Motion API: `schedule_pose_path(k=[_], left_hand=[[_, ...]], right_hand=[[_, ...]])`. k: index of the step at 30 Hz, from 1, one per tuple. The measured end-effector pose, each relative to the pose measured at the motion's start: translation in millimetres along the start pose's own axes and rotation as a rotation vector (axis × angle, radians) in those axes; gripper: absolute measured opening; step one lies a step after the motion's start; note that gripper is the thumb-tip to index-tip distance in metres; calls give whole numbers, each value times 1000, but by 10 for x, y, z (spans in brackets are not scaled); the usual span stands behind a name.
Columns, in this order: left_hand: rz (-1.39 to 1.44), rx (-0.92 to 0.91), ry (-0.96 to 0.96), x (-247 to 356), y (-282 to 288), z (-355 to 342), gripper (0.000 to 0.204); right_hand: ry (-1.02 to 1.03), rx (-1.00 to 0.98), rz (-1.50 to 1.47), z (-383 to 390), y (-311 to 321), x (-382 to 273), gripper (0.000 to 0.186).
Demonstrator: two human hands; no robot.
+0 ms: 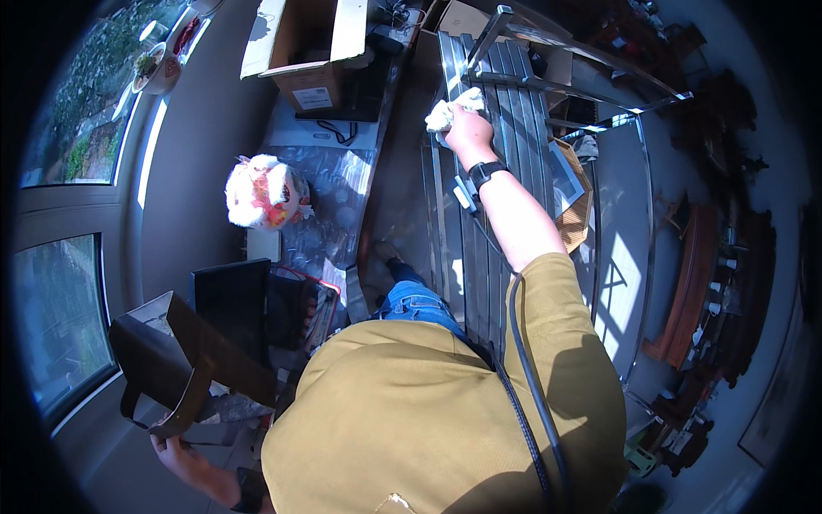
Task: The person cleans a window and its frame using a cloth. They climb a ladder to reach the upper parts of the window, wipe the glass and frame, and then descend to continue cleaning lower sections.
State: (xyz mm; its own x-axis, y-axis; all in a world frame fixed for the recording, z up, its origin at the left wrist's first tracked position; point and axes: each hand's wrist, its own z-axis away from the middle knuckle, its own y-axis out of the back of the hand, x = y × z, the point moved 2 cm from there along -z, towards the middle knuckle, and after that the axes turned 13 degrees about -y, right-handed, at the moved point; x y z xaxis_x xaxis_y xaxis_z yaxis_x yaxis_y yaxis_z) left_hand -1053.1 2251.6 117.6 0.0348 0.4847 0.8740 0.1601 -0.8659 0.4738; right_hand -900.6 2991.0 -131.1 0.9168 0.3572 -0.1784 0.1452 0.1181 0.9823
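At the lower left, my left hand (175,450) grips the lower edge or handle of a dark brown, open-ended object (163,360), held tilted beside a black screen (227,304). My right hand (469,133) is closed on a crumpled white cloth (445,116), which rests on a rack of long dark slats (527,184) with a metal frame (556,84) at its far end. A small light device (467,195) on a cable hangs below my right wrist, beside my watch.
Left of the rack are a counter (330,197) holding a colourful fluffy bundle (265,193), an open cardboard box (308,86), and a window (68,128) with bowls on its sill. A wicker tray (575,218) lies right of the slats, and wooden furniture (685,283) stands farther right.
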Motion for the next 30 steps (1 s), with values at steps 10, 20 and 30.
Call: schedule_pose_path(k=[10,20,30], left_hand=[[181,4,1,72,-131,381,27],[224,258,103,385,-410,747,20],[312,399,119,113,-91,1127,20]], right_hand=[[59,-891,265,1110,658,452,32],[-266,-142,223,-114,578,1103,43],[-328,-233,200,-383,201,1350,56]])
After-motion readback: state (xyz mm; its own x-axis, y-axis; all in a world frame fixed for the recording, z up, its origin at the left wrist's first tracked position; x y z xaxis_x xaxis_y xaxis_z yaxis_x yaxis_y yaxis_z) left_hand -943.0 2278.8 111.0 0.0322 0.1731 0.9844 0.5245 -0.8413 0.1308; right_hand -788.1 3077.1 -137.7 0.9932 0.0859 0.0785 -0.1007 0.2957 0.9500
